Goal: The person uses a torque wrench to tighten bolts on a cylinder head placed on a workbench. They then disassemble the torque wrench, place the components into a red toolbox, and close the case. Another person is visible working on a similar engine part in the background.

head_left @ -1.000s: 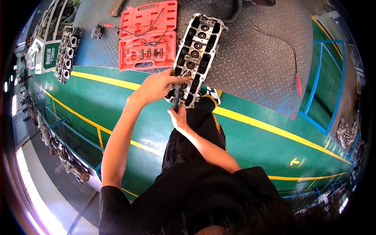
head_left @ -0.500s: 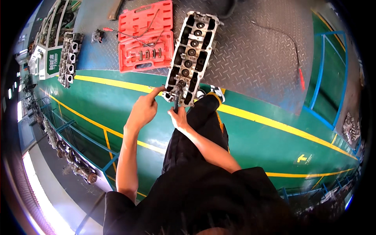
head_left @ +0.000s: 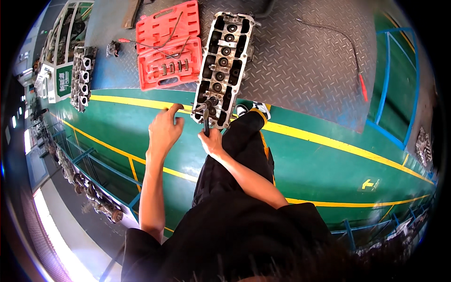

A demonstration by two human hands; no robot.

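A long metal cylinder head [head_left: 221, 70] with a row of round valve springs in its middle lies lengthwise before me, its near end toward my legs. My right hand [head_left: 211, 142] is closed round the lower end of a dark-handled metal tool [head_left: 206, 123]. The tool's upper end, with a cylindrical metal piece across it, rests over the near end of the cylinder head; the exact contact is hidden. To the left, my left hand [head_left: 165, 129] hovers apart from the metal. Its fingers are partly bent and the thumb stands away, with nothing seen in it.
Beside the cylinder head lies an open red tool case [head_left: 169, 47] with several small metal cylinders. Another cylinder head [head_left: 81, 77] stands at the far left. A dark cable with a red end [head_left: 362, 89] crosses the patterned metal plate [head_left: 300, 70]. Blue frames [head_left: 387, 84] stand right.
My left hand has drawn back left from the near end of the cylinder head, and its pointing finger has bent. The right hand keeps hold of the tool, which has tilted slightly.
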